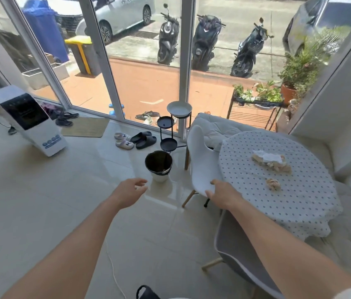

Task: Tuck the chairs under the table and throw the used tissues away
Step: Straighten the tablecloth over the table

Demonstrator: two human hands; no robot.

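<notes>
The right hand (224, 190) grips the backrest edge of the white chair (202, 160), fingers curled over its rim, the chair standing against the round polka-dot table (299, 201); the left hand (131, 188) hangs empty, fingers loosely spread. A crumpled tissue (273, 183) and a larger tissue pile (271, 161) lie on the table. The black-lined waste bin (159, 166) stands on the floor just left of the chair — something pale shows at its inner edge, too unclear to identify — and a grey chair (241, 260) sits nearer the camera.
</notes>
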